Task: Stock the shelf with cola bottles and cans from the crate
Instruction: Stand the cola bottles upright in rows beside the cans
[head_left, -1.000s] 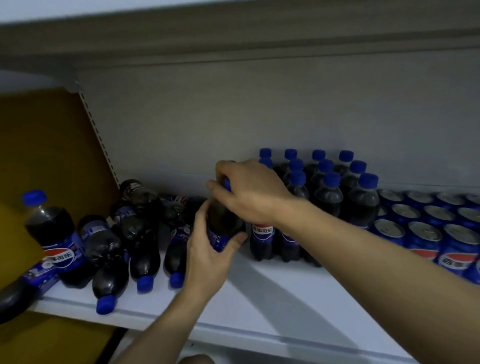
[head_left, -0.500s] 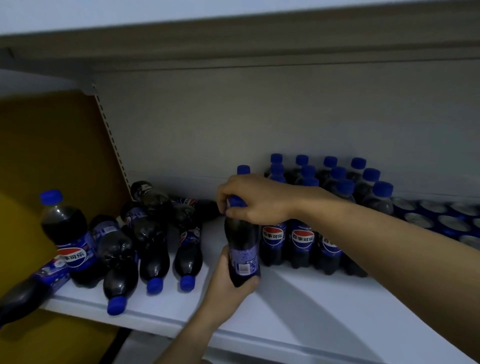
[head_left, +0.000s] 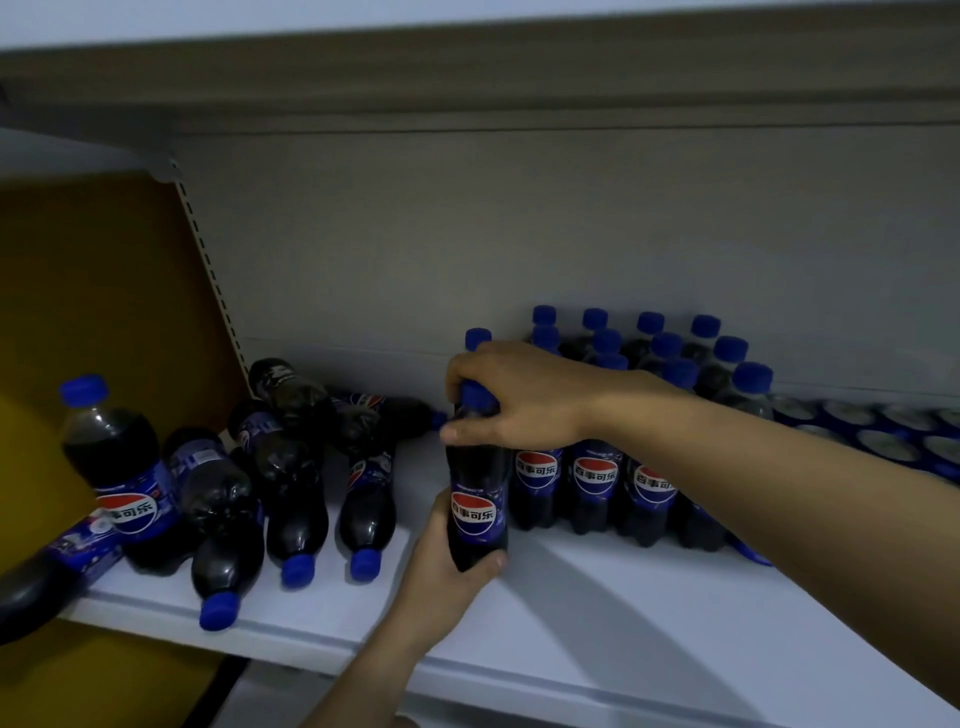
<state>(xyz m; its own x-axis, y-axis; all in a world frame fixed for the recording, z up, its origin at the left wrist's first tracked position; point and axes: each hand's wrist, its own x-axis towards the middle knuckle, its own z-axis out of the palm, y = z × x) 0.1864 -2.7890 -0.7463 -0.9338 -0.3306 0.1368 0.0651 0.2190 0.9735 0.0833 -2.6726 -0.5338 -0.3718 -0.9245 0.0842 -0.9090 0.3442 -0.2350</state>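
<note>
A: Your right hand (head_left: 524, 397) has its fingers (head_left: 470, 364) curled over the neck and blue cap of the cola bottle (head_left: 475, 499); why the left hand (head_left: 447, 564) too?

B: Its fingers wrap the base, thumb pressed at the front, so you can likely steady the bottle upright and turn its label outward.

A: Where does the bottle stand?

B: On the shelf (head_left: 597, 613), at the left end of the upright bottle block (head_left: 623, 457), touching its front row.

A: And beyond the block?

B: Left of it, loose bottles (head_left: 291, 483) lie tumbled, probably still to be stood up; right of it, cans (head_left: 883, 431) sit in rows.
</note>
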